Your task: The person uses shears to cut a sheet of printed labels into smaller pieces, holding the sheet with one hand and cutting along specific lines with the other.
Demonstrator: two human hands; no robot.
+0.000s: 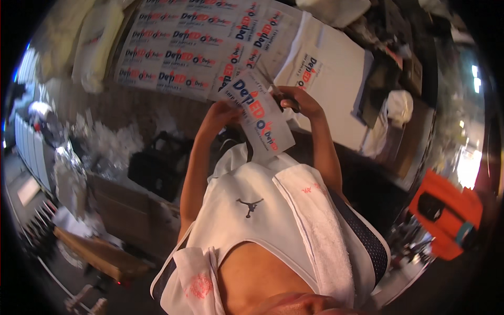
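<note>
A: Which step is this?

B: Cutting, by my reading. The left hand (223,113) has its grip closed on the near edge of a white printed sticker strip with red and blue lettering (260,118), held up in the air between the person's chest and the worktop (341,68). The right hand (296,102) is wrapped around dark-handled scissors (283,93), whose blades point up across the strip's far end.

A: What would the next move call for?

B: Probably holding the strip taut and keeping the blades in the gap between two printed marks, so no lettering gets clipped.

A: Any room to work?

B: Little ahead: a large sheet of the same printed stickers in rows (178,47) covers the worktop just beyond the hands, with white fabric pieces (336,63) to its right. The worktop's near edge runs below the wrists; a white towel over the shoulder (320,220) hangs close to the right forearm. A dark bag (157,163) sits lower left, well apart.
</note>
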